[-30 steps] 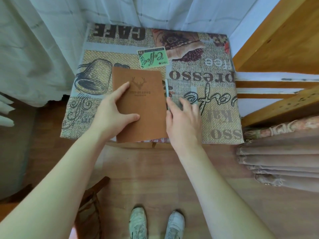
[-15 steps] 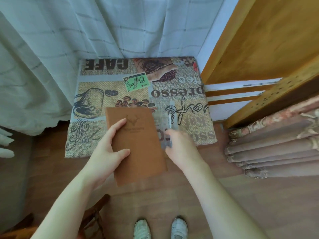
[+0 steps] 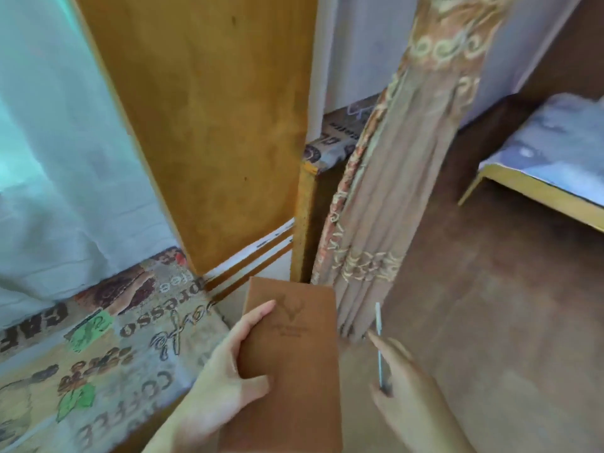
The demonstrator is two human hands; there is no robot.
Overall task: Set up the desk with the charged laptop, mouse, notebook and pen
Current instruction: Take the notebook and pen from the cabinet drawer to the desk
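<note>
Carrying both items at once: left hand (image 3: 225,384) clamps notebook (image 3: 291,364) w/ thumb on cover; right hand (image 3: 405,393) pinches pen (image 3: 379,341) upright, just right of notebook, prob. so neither drops en route to desk.

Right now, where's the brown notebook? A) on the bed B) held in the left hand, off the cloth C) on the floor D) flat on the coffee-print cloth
B: the left hand grips the notebook by its edge, clear of the cloth, while the right hand carries the pen.
</note>
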